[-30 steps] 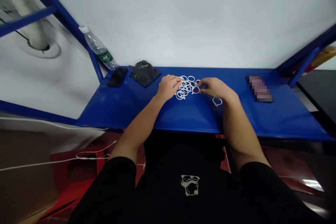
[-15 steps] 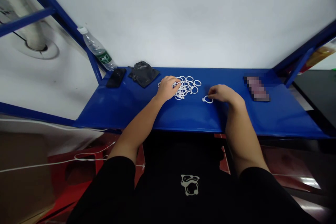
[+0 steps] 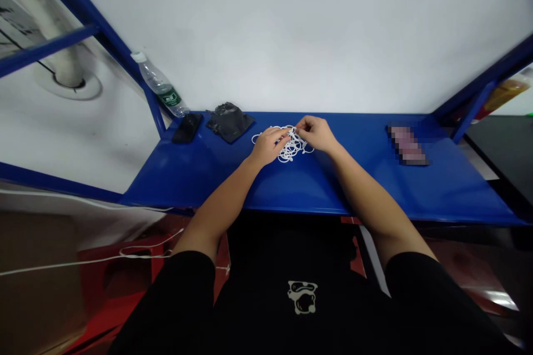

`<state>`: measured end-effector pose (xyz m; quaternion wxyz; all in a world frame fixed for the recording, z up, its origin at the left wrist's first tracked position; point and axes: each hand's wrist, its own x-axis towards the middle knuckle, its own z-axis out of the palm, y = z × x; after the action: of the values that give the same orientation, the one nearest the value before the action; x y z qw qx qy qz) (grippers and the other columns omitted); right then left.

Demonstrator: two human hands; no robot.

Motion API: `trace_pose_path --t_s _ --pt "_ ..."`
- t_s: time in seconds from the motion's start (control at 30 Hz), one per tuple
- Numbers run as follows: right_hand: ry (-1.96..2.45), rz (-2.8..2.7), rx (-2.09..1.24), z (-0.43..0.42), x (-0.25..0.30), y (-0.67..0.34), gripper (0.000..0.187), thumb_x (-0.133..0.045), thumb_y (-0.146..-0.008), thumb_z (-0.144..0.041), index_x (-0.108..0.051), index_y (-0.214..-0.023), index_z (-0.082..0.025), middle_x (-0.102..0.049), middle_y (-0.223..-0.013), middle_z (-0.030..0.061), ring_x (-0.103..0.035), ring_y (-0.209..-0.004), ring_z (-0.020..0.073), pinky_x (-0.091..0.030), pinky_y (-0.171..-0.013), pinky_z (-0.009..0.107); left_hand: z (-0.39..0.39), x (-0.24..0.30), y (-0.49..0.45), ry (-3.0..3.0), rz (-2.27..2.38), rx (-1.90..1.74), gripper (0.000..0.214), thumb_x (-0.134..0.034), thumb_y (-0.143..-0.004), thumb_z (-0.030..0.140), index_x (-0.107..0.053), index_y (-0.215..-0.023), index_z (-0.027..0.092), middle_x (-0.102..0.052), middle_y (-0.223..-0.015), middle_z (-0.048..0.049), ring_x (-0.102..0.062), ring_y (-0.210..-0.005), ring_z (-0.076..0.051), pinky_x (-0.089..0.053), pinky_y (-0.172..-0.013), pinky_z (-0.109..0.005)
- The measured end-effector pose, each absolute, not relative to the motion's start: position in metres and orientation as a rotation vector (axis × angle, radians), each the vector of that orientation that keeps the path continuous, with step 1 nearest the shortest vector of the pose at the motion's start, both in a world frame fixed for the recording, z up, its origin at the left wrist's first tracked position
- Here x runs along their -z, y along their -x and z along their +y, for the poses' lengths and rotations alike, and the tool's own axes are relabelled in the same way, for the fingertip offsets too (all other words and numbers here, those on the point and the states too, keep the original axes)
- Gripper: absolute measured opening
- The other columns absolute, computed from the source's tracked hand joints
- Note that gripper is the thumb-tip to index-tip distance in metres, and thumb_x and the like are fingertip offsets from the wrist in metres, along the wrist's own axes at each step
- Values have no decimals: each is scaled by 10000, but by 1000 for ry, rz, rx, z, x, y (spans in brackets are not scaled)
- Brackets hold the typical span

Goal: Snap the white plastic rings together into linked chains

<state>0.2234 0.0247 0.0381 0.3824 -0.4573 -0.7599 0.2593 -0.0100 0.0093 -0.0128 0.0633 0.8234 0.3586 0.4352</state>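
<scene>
A loose heap of thin white rings (image 3: pixel 290 151), some with a small knob, lies on the blue shelf (image 3: pixel 208 172). My left hand (image 3: pixel 268 146) rests over the left part of the heap, thumb and fingers bent together at a ring near its top. From the right, my right hand (image 3: pixel 317 133) reaches to the heap's upper edge, its thumb and forefinger pinched on a white ring. Both sets of fingertips nearly meet and partly cover what they hold. The rings' exact kind is not clear.
Left of the heap lie a crumpled black pouch (image 3: pixel 230 123) and a dark phone (image 3: pixel 187 128). A clear bottle (image 3: pixel 162 87) with a green label leans against the blue frame (image 3: pixel 154 108). At the right is a blurred pinkish, dark-edged object (image 3: pixel 408 145).
My right hand has moved left to the heap, and the single ring at its fingers no longer lies apart on the shelf. My left hand stays by the heap. The view has tilted slightly.
</scene>
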Motion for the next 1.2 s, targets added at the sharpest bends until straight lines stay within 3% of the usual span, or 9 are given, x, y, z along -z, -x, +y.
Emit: trace_pose_path --t_s 0.1,0.23,0.4,0.6,0.77,1.0,1.2 --pt "1130 -1920 -653 20 -25 -217 74 -679 -876 -301 -702 -868 -232 -748 -805 33 -607 -711 188 -483 -725 347 10 12 11 -2495 1093 -1346 156 -751 -1123 335 -870 -1153 239 -871 -1090 -85 -803 -1020 -239 -646 -993 -444" --pt "1161 -1944 -546 6 -12 -222 88 -669 -888 -288 -729 -913 -229 -779 -837 45 -636 -718 200 -478 -724 341 7 14 8 -2487 1067 -1333 186 -820 -1075 348 -867 -1220 241 -880 -1082 -81 -810 -992 -239 -644 -992 -446" --pt "1180 -2003 -459 4 -7 -227 109 -650 -935 -277 -743 -963 -228 -791 -875 56 -662 -758 219 -503 -759 356 4 12 6 -2502 994 -1372 134 -766 -1096 319 -874 -1090 240 -881 -1063 -81 -809 -971 -231 -642 -968 -437" --pt "1034 -2020 -306 3 -8 -227 190 -644 -1005 -321 -763 -1124 -234 -786 -1143 103 -643 -794 214 -552 -805 395 5 9 8 -2480 1119 -1325 107 -765 -1060 253 -862 -1019 235 -869 -990 -68 -795 -937 -231 -639 -952 -428" --pt "878 -2098 -330 -3 -9 -225 224 -650 -1085 -429 -786 -1106 -252 -789 -1055 78 -659 -815 222 -556 -792 392 6 11 8 -2494 1120 -1301 121 -747 -1064 215 -862 -1029 233 -874 -1037 -73 -799 -972 -236 -633 -969 -424" --pt "952 -2060 -304 -3 -1 -220 212 -639 -1110 -388 -771 -1015 -253 -809 -1016 93 -731 -941 272 -575 -862 420 6 14 4 -2517 1238 -1216 132 -742 -1090 257 -849 -1012 245 -874 -1034 -61 -800 -984 -245 -597 -970 -426" --pt "1018 -2068 -218 -3 -4 -219 222 -620 -1123 -378 -780 -1037 -249 -810 -1022 98 -733 -954 274 -574 -862 420 4 3 5 -2521 1382 -1071 176 -705 -1130 338 -844 -1054 260 -864 -1054 -55 -776 -1068 -268 -535 -1094 -475"
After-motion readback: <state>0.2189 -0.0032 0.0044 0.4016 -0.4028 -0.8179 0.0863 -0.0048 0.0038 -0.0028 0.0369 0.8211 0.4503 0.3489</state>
